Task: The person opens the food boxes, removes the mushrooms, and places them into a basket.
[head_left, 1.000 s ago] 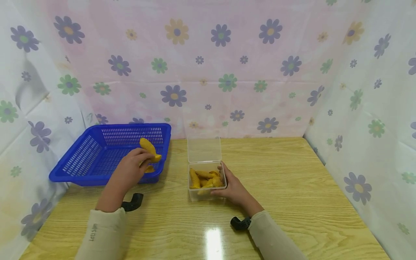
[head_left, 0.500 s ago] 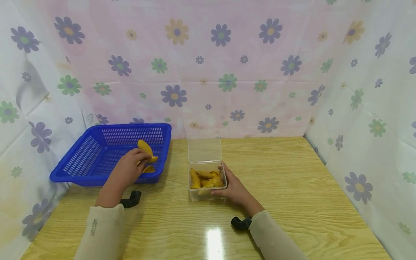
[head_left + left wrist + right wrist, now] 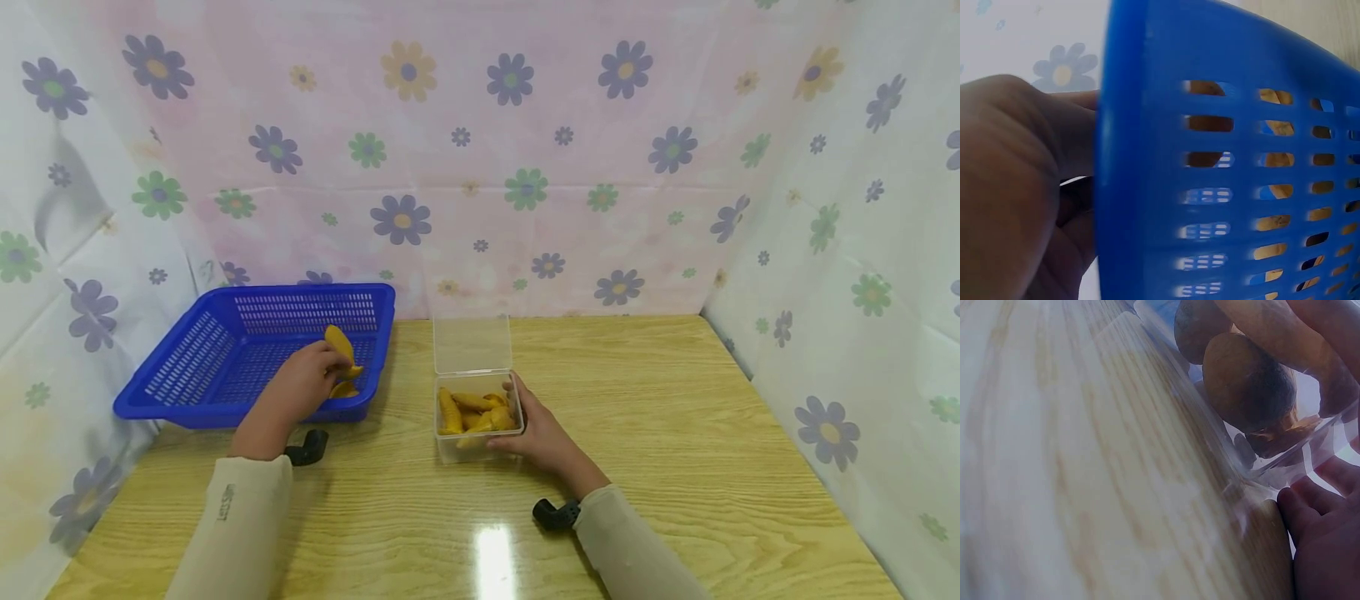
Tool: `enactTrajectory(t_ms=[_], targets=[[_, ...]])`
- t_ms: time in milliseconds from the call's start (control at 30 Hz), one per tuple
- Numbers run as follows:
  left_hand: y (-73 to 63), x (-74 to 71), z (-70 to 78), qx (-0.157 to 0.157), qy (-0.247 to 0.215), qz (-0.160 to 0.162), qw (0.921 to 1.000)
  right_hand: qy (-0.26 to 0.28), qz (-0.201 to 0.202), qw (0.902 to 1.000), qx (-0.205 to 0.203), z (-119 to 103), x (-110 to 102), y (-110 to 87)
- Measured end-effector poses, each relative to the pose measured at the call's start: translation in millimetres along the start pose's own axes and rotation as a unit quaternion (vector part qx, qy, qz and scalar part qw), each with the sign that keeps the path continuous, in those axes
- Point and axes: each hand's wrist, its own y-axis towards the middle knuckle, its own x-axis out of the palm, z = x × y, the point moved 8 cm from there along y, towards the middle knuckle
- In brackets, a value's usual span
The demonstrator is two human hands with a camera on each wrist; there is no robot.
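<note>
My left hand (image 3: 303,379) is inside the right end of the blue basket (image 3: 247,410), pinching a bent yellow root piece (image 3: 340,340) that looks like turmeric. Another yellow piece (image 3: 345,390) lies just below those fingers. In the left wrist view the basket wall (image 3: 1160,206) hides the fingertips, and yellow shows through its slots. My right hand (image 3: 543,437) grips the right side of a clear plastic box (image 3: 453,452), thumb in front and fingers behind. Several yellow root pieces (image 3: 472,417) lie in the box; its right wrist view shows rounded brownish ends (image 3: 1241,381).
The box's clear lid (image 3: 471,346) stands raised at the back. Both things rest on a wood-grain table (image 3: 637,400). Flowered cloth (image 3: 555,167) hangs behind and along both sides. Each wrist wears a black mount, such as the one (image 3: 555,514) on the right.
My left hand has lowered a little into the basket with the root piece, then shifted slightly right. More of the lower piece shows than at first. The right hand and box stay put.
</note>
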Motion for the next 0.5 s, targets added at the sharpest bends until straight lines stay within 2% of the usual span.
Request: enactTrajectory(t_ms=[333,500], targets=[[6.8,10.1,-4.2,0.001,0.006,-0.031,0.9995,-0.004,0.0,1.0,0.002,0.2,-0.4,0.5],[9.3,11.1,-3.6,0.006,0.003,-0.034,0.9994,-0.004,-0.001,1.0,0.004,1.8,-0.2,1.2]])
